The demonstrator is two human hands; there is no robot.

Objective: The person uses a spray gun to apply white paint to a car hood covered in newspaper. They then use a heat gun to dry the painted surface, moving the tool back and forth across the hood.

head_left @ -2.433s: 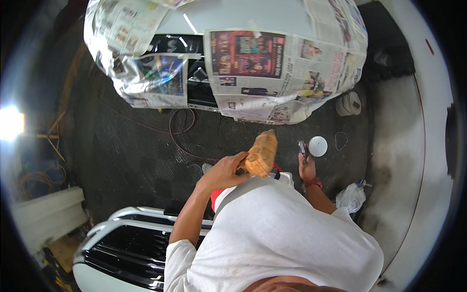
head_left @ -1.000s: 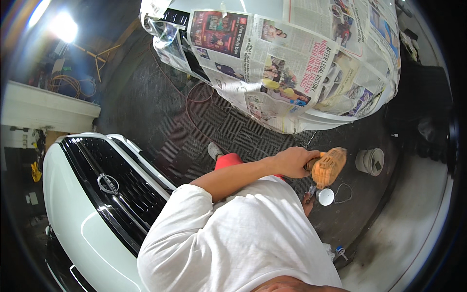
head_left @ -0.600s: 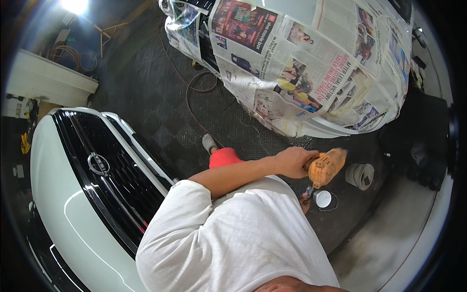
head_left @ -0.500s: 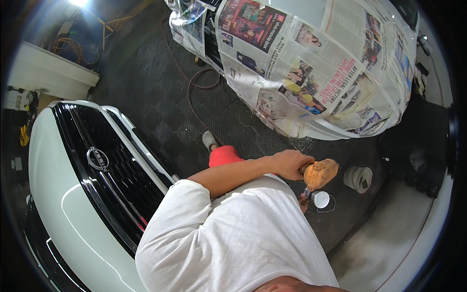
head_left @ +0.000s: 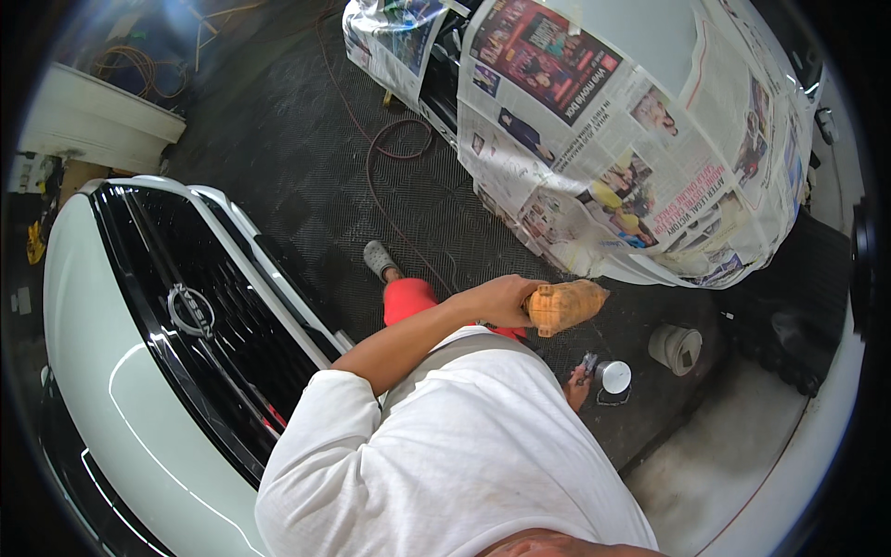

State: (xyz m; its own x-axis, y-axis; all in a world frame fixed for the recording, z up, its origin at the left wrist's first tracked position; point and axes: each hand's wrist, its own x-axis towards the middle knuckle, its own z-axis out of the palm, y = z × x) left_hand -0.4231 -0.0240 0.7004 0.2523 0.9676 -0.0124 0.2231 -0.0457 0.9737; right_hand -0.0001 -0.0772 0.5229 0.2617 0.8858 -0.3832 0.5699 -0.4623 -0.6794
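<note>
Left hand (head_left: 512, 299) shifted leftward, fingers clasping orange tool (head_left: 561, 308); right hand (head_left: 576, 391) gripping spray gun (head_left: 587, 363); black ribbed floor (head_left: 311, 176).

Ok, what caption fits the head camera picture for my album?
Left hand holds an orange tool near a newspaper-covered car.

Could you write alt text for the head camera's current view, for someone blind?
A person holds an orange tool in the left hand and, in the right hand, a metallic tool with a white disc beside it. Ahead stands a car partly covered in newspaper; at left is a white car.
</note>
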